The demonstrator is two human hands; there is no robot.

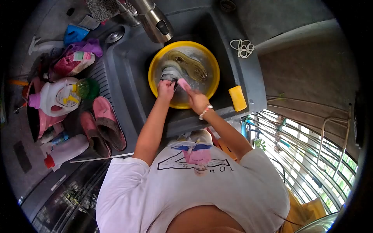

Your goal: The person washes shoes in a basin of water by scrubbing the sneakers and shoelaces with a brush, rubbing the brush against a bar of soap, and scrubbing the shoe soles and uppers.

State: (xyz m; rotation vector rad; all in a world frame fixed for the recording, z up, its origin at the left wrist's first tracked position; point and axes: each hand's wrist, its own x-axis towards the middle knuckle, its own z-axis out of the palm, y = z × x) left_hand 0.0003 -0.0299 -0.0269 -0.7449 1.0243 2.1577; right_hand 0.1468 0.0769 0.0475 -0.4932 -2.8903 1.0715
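A yellow basin (215,87) of cloudy, sudsy water stands in the dark grey sink. My left hand (166,90) is closed on a grey shoe (171,69) at the basin's near left side. In my right hand (198,101) is a small pink brush (183,83), held close against the shoe; its working face is hidden. Another shoe (188,65) lies in the water with its yellowish sole facing up.
White laces (242,48) and a yellow soap bar (237,98) lie on the right rim. The metal faucet (155,25) overhangs the sink. Pink slippers (108,122), a white detergent jug (58,97) and a white bottle (70,149) crowd the left.
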